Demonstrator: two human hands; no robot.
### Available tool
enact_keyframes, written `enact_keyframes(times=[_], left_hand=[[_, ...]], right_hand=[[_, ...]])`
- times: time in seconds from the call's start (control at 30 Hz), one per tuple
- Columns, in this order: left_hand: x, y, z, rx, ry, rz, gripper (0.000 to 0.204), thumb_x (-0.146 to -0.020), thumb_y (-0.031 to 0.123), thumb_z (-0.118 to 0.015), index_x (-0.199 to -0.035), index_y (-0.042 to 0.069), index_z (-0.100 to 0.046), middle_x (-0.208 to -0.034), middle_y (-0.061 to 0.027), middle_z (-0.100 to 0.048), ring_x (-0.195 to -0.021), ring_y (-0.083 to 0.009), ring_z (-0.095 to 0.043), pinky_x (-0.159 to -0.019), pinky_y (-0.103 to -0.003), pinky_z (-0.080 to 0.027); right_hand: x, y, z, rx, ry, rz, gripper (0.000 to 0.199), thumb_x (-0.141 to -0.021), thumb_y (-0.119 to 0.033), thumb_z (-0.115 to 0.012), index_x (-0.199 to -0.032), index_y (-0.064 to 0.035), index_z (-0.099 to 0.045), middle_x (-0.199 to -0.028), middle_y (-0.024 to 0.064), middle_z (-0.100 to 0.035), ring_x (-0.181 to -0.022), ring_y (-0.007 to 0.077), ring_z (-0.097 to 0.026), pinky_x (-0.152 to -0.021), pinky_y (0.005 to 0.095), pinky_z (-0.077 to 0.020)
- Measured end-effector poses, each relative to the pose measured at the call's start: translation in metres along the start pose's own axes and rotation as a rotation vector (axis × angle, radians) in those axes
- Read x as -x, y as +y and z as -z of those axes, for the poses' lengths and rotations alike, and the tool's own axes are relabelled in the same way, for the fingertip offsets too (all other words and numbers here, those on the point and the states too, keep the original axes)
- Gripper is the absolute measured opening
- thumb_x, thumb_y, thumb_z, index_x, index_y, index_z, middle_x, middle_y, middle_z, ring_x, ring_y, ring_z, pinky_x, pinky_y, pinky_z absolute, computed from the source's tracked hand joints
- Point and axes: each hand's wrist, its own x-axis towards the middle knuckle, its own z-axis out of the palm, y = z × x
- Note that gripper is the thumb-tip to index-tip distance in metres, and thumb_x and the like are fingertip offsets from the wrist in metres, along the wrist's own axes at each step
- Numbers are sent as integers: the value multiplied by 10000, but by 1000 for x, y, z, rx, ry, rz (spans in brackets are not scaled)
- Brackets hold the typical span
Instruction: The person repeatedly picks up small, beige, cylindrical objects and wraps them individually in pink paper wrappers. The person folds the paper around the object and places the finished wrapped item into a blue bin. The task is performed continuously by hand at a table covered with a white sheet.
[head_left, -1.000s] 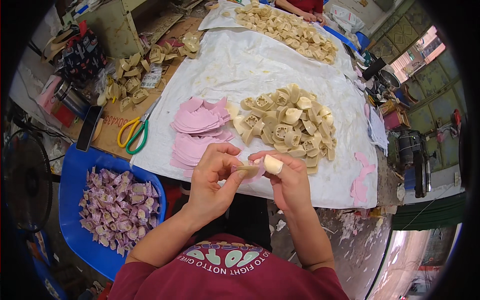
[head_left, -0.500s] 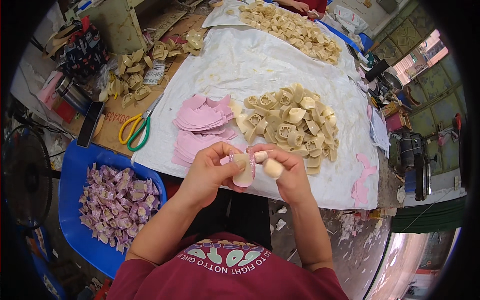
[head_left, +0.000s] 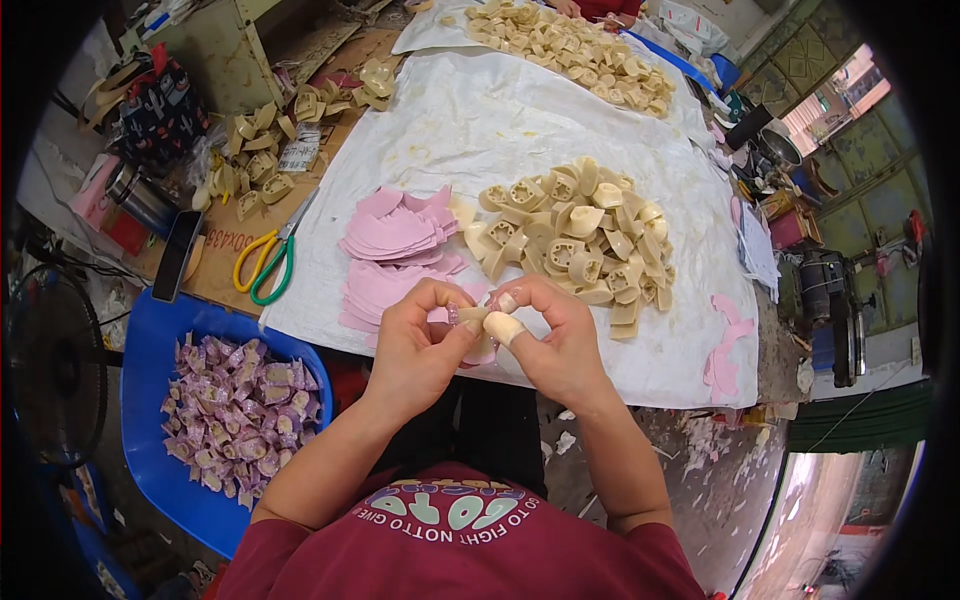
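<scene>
Together, both hands (head_left: pixel 490 345) pinching a small cream piece (head_left: pixel 474 316), thin pink sheet (head_left: pixel 482 350) beneath

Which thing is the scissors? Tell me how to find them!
Start at the big white sheet covering the table, then go to its left edge, where bare brown cardboard shows. The scissors lie there, just left of the pink paper stack. They are the only thing with looped handles, one yellow and one green.
</scene>
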Motion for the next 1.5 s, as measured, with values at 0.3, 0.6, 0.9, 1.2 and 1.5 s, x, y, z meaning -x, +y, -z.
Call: enact_keyframes(times=[0.3,0.6,0.9,1.2,1.5], left_hand=[[-4,-4,1,-78,-32,-37,132,-868,-19,-597,-967,24,-521,-948,-24,-562,-751,-91,-626,-600,-221,-515],[-8,4,3,-93,-58,100,140,-862,-2,-615,-957,31,-518,-894,-14,-559,-684,-83,-617,-537,-210,-481],[-13,-11,7,-276,-67,-156,200,-848,-34,-618,-1011,14,-513,-1065,-82,-554,-757,-115,-639,-570,-222,-508],[-14,-8,5,702,-203,344,550,-997,408,-408,-1420,66,-325,-1190,-113,-582,-981,-255,-640,-839,-433,-540],[-4,9,-15,560,-76,70,525,-990,265,-399,-1481,132,-268,-1174,-76,-574,-983,-167,-602,-754,-318,-526]], right_hand=[[-7,13,3,167,13,200,64,-779,-39,-630,-832,-12,-605,-864,94,-631,-823,255,-576,-789,354,-437],[-6,27,-2,185,73,92,68,-818,-71,-648,-842,-8,-654,-906,80,-653,-840,182,-589,-762,307,-451],[0,20,-4,-18,76,52,56,-805,-67,-673,-811,-13,-657,-921,89,-654,-885,208,-594,-795,311,-455],[5,19,-17,505,385,573,160,-776,-101,-714,-921,-40,-683,-1104,133,-642,-1033,321,-565,-877,401,-459],[11,12,-42,-845,102,-217,469,-935,-76,-524,-1396,-53,-444,-1030,17,-599,-667,25,-466,-533,173,-372]])
